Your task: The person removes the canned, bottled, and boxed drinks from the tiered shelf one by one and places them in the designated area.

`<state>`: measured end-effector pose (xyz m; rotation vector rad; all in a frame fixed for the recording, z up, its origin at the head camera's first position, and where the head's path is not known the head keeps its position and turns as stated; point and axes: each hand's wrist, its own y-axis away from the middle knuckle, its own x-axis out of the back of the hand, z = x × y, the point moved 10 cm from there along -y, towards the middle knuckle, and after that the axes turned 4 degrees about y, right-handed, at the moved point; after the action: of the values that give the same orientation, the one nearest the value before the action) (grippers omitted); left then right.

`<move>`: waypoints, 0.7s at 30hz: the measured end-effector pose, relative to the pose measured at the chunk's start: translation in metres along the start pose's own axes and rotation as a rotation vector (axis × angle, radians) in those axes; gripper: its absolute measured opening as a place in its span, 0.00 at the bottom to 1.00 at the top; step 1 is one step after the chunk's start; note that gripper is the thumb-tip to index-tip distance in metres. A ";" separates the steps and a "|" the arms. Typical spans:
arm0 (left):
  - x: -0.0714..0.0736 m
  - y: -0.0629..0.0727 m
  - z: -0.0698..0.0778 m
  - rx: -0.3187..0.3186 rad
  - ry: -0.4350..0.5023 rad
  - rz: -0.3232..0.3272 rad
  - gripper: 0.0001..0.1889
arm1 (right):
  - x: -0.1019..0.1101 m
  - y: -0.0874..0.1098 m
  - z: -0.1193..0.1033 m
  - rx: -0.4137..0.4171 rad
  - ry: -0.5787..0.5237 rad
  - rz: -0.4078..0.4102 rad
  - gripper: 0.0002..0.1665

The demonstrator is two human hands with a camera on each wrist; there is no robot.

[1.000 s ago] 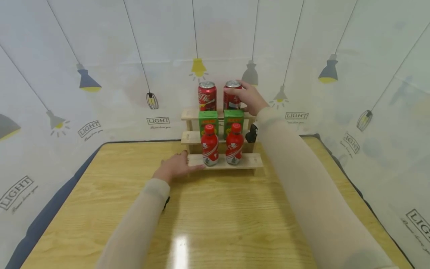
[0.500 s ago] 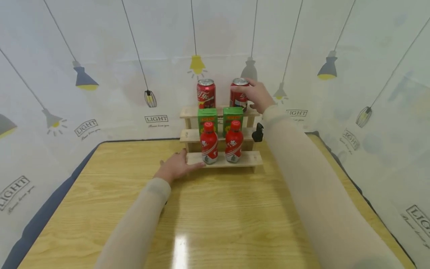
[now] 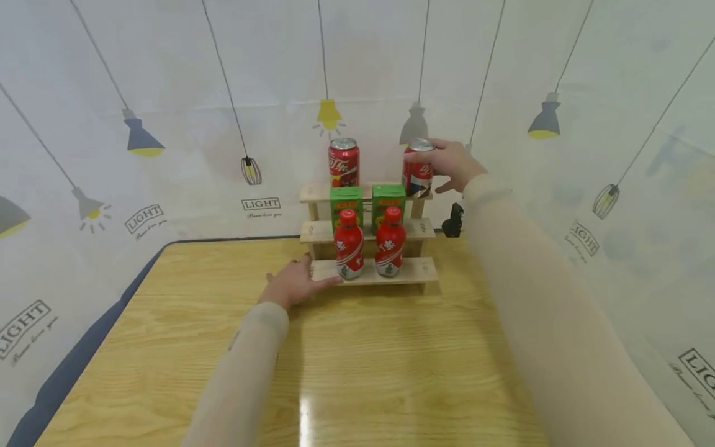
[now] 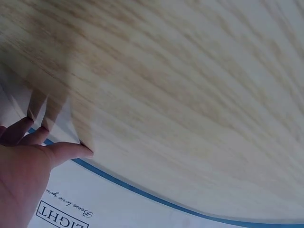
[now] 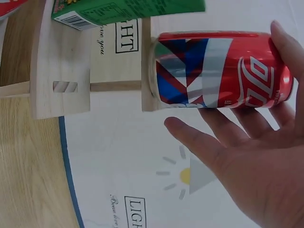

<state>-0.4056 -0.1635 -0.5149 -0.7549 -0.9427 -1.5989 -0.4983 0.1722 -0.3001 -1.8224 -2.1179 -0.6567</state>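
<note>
A three-step wooden rack (image 3: 416, 271) stands against the back wall. Two red bottles (image 3: 349, 248) (image 3: 390, 245) sit on its lowest step, two green drink cartons (image 3: 346, 200) (image 3: 388, 197) on the middle one. Up top, a red cola can (image 3: 343, 162) stands at the left. My right hand (image 3: 451, 162) holds another cola can (image 3: 419, 180) at the top step's right end; in the right wrist view, fingers and thumb wrap this can's upper part, its base at the step. My left hand (image 3: 292, 284) rests at the lowest step's left end, thumb along the front edge.
A pale wood-grain table (image 3: 357, 360) lies under the rack. White sheeting (image 3: 195, 112) printed with hanging lamps surrounds it at the back and sides. In the left wrist view, the table's blue edge (image 4: 142, 192) runs below the left fingers.
My right hand has moved the held cola can rightward along the top step, widening the gap to the left can. The left hand stays at the lowest step's left end.
</note>
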 end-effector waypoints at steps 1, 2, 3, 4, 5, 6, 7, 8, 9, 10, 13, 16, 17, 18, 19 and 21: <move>-0.001 0.000 -0.001 0.002 -0.001 -0.002 0.77 | 0.002 0.000 0.002 0.002 -0.009 -0.008 0.51; -0.002 0.000 -0.002 0.003 -0.001 -0.004 0.77 | 0.006 0.001 0.005 0.005 -0.020 -0.007 0.52; -0.002 -0.001 -0.003 0.005 -0.001 0.000 0.78 | 0.011 0.002 0.008 0.008 -0.031 0.001 0.52; -0.002 -0.001 -0.003 0.005 -0.002 0.003 0.78 | 0.017 0.003 0.012 0.008 -0.041 0.016 0.52; -0.002 -0.002 -0.003 0.003 -0.005 0.005 0.78 | 0.024 0.005 0.017 0.006 -0.056 0.042 0.53; -0.002 -0.003 -0.003 0.000 -0.006 0.007 0.79 | 0.032 0.007 0.022 0.003 -0.070 0.074 0.53; -0.002 -0.004 -0.002 -0.003 -0.008 0.013 0.79 | 0.040 0.010 0.027 -0.002 -0.088 0.106 0.53; -0.002 -0.005 -0.002 -0.004 -0.009 0.017 0.79 | 0.049 0.012 0.033 -0.006 -0.100 0.140 0.53; -0.002 -0.006 -0.002 -0.004 -0.007 0.021 0.79 | 0.057 0.014 0.041 -0.012 -0.112 0.170 0.53; -0.003 -0.007 -0.002 -0.006 -0.008 0.017 0.79 | 0.064 0.016 0.049 -0.017 -0.121 0.198 0.53; -0.005 -0.007 -0.003 -0.002 -0.005 0.009 0.79 | 0.082 0.020 0.078 -0.035 -0.130 0.274 0.54; -0.004 -0.007 -0.002 -0.005 -0.005 0.011 0.79 | 0.094 0.024 0.110 -0.056 -0.132 0.342 0.56; -0.003 -0.007 -0.002 -0.005 -0.006 0.016 0.79 | 0.097 0.026 0.121 -0.066 -0.129 0.356 0.56; -0.002 -0.007 -0.002 -0.006 -0.008 0.019 0.79 | 0.098 0.026 0.132 -0.075 -0.127 0.362 0.57; -0.001 -0.007 -0.002 -0.005 -0.009 0.022 0.79 | 0.098 0.027 0.142 -0.083 -0.120 0.364 0.57; 0.000 -0.006 -0.002 -0.004 -0.015 0.024 0.78 | 0.097 0.027 0.163 -0.102 -0.110 0.349 0.58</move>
<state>-0.4117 -0.1646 -0.5172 -0.7793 -0.9382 -1.5769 -0.4738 0.3401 -0.3888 -2.2576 -1.7872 -0.5963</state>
